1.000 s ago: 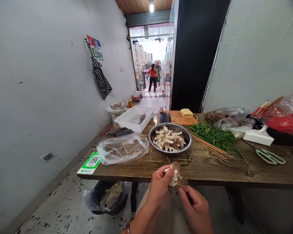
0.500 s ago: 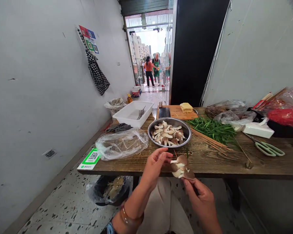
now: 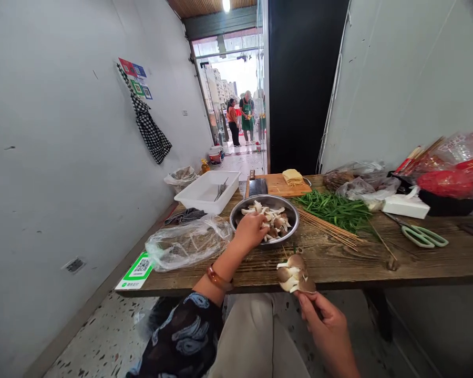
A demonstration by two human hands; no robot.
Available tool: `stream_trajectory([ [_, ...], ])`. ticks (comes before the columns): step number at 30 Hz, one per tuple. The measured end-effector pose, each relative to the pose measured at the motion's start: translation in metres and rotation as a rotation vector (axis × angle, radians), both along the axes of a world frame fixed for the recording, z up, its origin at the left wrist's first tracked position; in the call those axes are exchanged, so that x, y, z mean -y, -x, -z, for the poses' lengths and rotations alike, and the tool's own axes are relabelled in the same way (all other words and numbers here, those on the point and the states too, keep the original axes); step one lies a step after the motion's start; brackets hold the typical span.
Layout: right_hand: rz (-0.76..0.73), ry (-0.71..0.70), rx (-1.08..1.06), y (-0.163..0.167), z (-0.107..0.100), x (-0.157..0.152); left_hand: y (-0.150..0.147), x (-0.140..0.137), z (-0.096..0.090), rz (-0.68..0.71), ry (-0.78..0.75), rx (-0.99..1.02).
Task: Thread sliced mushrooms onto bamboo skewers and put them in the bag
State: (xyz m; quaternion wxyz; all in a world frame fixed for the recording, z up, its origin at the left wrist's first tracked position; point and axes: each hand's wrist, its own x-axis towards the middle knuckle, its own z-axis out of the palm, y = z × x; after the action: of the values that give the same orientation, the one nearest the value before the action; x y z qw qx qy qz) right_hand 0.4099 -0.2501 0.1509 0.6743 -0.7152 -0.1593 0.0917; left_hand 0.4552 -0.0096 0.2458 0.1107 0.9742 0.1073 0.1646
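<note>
My right hand (image 3: 326,317) pinches the lower end of a skewer of oyster mushrooms (image 3: 295,274), held up just in front of the table edge. Several brown-capped pieces with pale stems are bunched on it, and most of the stick is hidden behind them. My left hand (image 3: 253,230) is inside a steel bowl (image 3: 236,237), its fingers bent around an oyster mushroom, the fingertips partly hidden. Loose oyster mushrooms (image 3: 279,221) fill the bowl beside that hand.
Bamboo skewers (image 3: 331,231) lie right of the bowl beside cut green leaves (image 3: 335,210). Green-handled scissors (image 3: 423,236) rest farther right. Behind stand a cutting board (image 3: 278,185) with a cleaver (image 3: 258,187) and a white tub (image 3: 197,195). A plastic bag (image 3: 189,244) lies left.
My left hand has moved from beside the mushroom skewer forward into the bowl. The right hand still holds the skewer in nearly the same place. The view has shifted slightly.
</note>
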Motion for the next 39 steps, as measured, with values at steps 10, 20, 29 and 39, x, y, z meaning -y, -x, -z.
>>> stream_trajectory([
  [10,0.003,-0.054,0.012,-0.006,0.003,0.006,-0.014,0.007,-0.002,-0.043,-0.187,-0.089],
  [20,0.015,-0.019,0.021,-0.004,0.001,0.011,0.014,-0.002,-0.004,-0.081,0.633,0.458],
  [29,-0.057,0.040,0.126,0.012,-0.013,0.007,0.069,0.039,0.006,-0.034,1.466,0.592],
  [39,-0.067,0.113,0.329,0.018,-0.020,0.002,0.094,0.042,0.023,-0.025,1.452,0.605],
])
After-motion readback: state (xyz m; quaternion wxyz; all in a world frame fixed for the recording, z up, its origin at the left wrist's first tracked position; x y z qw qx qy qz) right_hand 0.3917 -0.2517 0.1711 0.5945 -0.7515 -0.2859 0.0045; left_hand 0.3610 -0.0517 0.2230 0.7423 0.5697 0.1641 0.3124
